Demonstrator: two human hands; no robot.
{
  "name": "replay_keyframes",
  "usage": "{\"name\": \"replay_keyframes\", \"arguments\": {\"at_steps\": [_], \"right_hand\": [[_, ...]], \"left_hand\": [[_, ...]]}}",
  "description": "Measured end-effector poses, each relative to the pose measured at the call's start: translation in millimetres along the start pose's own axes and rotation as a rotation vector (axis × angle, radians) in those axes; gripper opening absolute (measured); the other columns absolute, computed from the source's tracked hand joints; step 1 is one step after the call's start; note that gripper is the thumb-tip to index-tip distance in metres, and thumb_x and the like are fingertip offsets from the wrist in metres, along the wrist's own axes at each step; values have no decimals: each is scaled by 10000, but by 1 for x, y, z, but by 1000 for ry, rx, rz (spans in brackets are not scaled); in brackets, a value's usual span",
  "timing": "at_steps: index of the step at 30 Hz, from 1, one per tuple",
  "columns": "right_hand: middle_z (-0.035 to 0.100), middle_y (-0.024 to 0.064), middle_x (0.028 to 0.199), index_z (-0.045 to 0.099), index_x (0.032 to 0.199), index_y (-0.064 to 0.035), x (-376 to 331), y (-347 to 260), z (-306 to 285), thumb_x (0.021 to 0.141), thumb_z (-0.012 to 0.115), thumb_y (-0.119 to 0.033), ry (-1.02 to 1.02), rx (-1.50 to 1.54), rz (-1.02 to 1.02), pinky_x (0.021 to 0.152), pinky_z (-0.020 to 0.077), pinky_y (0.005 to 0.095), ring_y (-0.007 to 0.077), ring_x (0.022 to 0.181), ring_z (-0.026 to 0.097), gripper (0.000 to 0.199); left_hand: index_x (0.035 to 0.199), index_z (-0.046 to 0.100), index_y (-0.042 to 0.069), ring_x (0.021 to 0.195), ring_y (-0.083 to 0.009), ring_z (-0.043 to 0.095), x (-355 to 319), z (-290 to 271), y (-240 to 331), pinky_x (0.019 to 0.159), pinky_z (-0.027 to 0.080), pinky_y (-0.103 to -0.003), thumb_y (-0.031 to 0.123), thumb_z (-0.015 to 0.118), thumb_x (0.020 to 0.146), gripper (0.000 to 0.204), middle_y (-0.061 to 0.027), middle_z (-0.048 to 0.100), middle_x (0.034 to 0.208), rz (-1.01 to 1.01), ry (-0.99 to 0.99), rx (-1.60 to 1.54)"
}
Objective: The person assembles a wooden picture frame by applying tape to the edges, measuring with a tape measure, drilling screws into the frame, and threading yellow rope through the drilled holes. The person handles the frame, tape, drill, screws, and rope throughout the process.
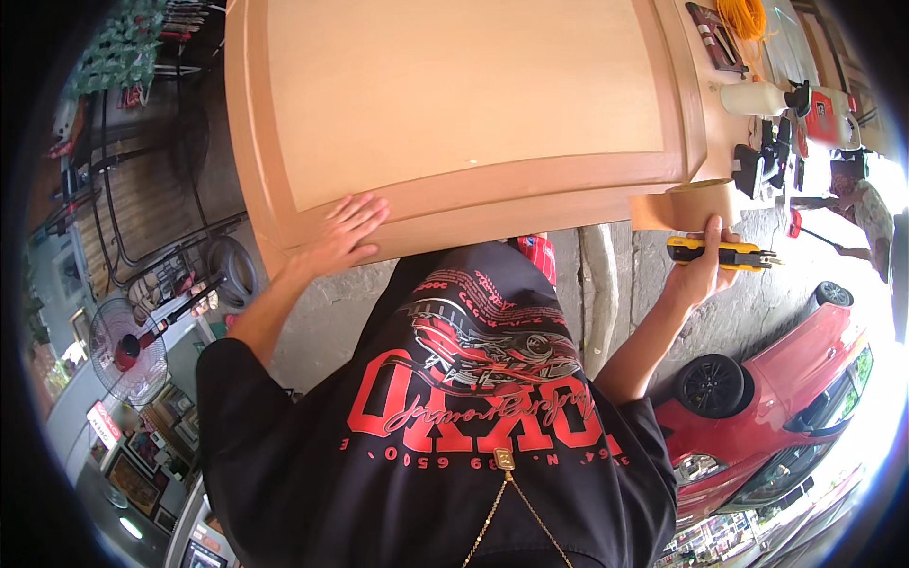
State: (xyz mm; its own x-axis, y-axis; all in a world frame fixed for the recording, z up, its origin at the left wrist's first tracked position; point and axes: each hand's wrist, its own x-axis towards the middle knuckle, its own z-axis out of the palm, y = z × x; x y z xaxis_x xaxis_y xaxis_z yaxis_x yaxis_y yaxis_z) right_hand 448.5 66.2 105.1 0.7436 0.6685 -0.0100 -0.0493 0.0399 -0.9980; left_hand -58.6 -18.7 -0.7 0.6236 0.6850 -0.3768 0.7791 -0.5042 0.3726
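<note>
A large tan wooden panel (454,95) with a raised frame lies across a workbench in front of me. My left hand (343,232) rests flat with fingers spread on the panel's near frame edge. My right hand (703,265) grips a yellow and black utility knife (724,253), blade end pointing right, just under the panel's right corner. A roll of brown tape (696,204) sits right above that hand at the bench edge.
On the bench at right lie a white bottle (753,97), a red and white jug (833,115), black tools (762,163) and an orange cord (743,16). A red car (786,398) stands lower right; a fan (128,346) and metal racks stand left.
</note>
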Motion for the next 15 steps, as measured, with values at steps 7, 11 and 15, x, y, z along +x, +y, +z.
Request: {"name": "replay_keyframes", "arguments": {"at_steps": [7,11,15], "right_hand": [[616,43,852,523,911,-121,-111,0,17,832,698,41,13,218,119,570,493,263,117,611,575,250],[595,28,852,518,910,-120,-181,2,30,835,689,51,5,283,164,548,486,260,117,623,574,254],[537,14,844,504,924,-110,-265,7,56,817,711,41,-68,340,206,535,497,252,117,637,569,277]], "left_hand": [[1464,367,77,1443,-294,246,-124,-15,-63,1186,151,-479,437,500,939,651,-92,332,1536,-67,-139,33],[1310,571,57,1355,-301,411,-150,-15,-103,1141,266,-465,341,643,877,523,-98,543,1377,43,-9,15],[1237,630,94,1262,-278,509,-122,-2,-87,1069,359,-444,270,789,760,532,-90,627,1254,37,432,-174]]}}
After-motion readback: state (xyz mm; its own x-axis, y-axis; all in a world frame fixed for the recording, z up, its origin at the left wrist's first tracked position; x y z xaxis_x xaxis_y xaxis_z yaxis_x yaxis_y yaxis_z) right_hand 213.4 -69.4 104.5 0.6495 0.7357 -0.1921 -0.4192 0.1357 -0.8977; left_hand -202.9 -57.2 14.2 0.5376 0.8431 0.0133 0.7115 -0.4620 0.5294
